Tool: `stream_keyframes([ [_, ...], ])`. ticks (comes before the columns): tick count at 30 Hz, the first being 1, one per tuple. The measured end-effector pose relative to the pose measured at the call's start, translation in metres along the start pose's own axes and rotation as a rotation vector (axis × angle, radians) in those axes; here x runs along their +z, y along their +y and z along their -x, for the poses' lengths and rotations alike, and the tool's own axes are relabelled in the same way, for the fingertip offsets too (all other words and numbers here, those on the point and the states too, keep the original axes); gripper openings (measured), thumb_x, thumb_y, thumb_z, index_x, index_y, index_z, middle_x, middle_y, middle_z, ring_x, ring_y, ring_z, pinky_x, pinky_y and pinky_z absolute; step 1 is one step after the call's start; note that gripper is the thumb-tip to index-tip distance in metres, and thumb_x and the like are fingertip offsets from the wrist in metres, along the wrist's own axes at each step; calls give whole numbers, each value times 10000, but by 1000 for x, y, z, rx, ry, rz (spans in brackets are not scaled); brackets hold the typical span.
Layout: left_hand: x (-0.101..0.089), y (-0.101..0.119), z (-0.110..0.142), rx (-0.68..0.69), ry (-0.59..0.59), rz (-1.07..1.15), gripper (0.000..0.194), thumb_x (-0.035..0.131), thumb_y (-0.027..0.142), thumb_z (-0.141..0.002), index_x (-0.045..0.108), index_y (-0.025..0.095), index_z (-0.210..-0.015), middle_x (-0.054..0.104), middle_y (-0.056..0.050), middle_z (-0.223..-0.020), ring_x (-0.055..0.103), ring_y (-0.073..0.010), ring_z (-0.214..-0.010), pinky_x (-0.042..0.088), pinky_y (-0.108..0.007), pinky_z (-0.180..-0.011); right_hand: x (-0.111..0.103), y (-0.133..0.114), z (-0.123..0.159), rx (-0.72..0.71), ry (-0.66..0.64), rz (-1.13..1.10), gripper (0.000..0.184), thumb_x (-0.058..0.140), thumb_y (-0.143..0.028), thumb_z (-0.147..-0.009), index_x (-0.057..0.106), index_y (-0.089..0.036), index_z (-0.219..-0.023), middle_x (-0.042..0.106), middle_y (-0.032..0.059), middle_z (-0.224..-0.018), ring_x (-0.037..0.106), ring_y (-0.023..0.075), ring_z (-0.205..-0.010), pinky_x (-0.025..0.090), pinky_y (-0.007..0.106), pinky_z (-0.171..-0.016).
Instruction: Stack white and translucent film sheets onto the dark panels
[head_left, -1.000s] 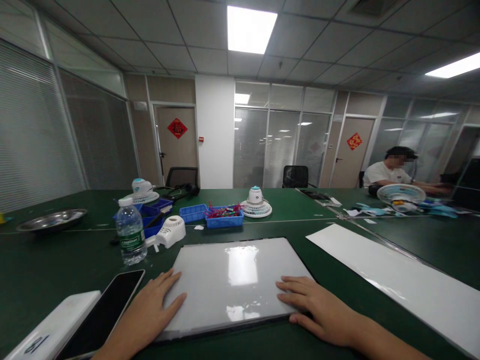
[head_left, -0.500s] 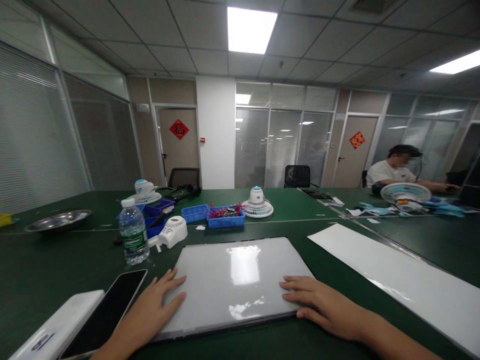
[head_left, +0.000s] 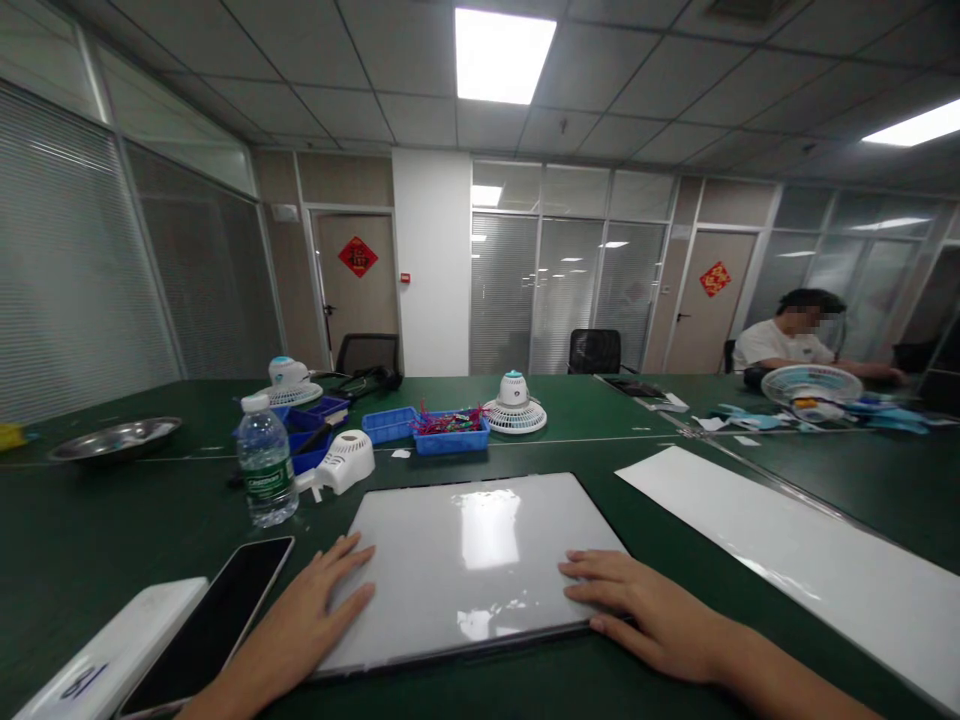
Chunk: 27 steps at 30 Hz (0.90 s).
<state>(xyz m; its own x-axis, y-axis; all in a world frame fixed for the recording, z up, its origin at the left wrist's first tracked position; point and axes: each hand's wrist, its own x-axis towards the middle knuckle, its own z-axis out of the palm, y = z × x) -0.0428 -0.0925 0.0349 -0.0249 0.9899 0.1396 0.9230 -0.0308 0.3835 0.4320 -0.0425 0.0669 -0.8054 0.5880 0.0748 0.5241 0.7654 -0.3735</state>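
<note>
A glossy whitish-grey rectangular panel (head_left: 420, 560) with a thin black edge lies flat on the green table in front of me. On its left side rests my left hand (head_left: 322, 600), fingers spread and thumb apart. My right hand (head_left: 637, 605) lies on the right side of the panel, fingers stretched out toward its middle. Neither hand is wrapped round anything. Ceiling light reflects off the panel's surface. Left of my left hand are a dark-screened phone (head_left: 214, 625) and a white slab-like device (head_left: 112, 650) with a handwritten mark.
A water bottle (head_left: 266, 465) stands beyond the phone, beside a white plastic housing (head_left: 346, 462). Blue trays (head_left: 450, 440), one with coloured wires, and a small fan (head_left: 515, 405) sit farther back. A long white sheet (head_left: 795, 560) lies right; a person (head_left: 787, 340) sits behind.
Both hands stay on the panel, nearly unmoved. The view has shifted very slightly. At the far right, the seated person's hand has moved a little.
</note>
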Motion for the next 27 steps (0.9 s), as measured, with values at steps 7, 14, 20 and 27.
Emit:
stream_keyframes([
  [7, -7, -3, 6, 214, -96, -32, 720, 561, 683, -859, 406, 390, -1499, 237, -28, -1648, 203, -402, -1492, 218, -659, -1164, 0, -3, -1, 1, 5, -3, 427, 443, -420, -1010, 537, -330, -1417, 454, 21, -1525, 362, 217, -1439, 285, 441, -1213],
  [14, -27, 8, 15, 253, -233, -102, 1056, 736, 771, -616, 318, 428, -1523, 116, -33, -1669, 99, -477, -1483, 198, -718, -1133, -1, -3, -1, -29, 34, 2, 431, 454, -410, -1006, 550, -298, -1410, 474, 48, -1509, 374, 231, -1432, 305, 457, -1202],
  [20, -24, 1, 13, 240, -222, -56, 1013, 760, 737, -616, 382, 416, -1499, 179, -43, -1664, 130, -448, -1494, 207, -688, -1153, -4, -6, 0, -42, 12, 23, 431, 450, -415, -1007, 554, -288, -1406, 475, 50, -1507, 369, 233, -1435, 305, 467, -1200],
  [27, -17, -6, 13, 247, -182, -52, 959, 762, 722, -630, 437, 410, -1476, 231, -25, -1649, 150, -431, -1492, 237, -648, -1161, -1, 0, 1, -71, 41, -28, 438, 520, -440, -975, 577, -289, -1382, 517, 69, -1471, 408, 241, -1410, 333, 461, -1177],
])
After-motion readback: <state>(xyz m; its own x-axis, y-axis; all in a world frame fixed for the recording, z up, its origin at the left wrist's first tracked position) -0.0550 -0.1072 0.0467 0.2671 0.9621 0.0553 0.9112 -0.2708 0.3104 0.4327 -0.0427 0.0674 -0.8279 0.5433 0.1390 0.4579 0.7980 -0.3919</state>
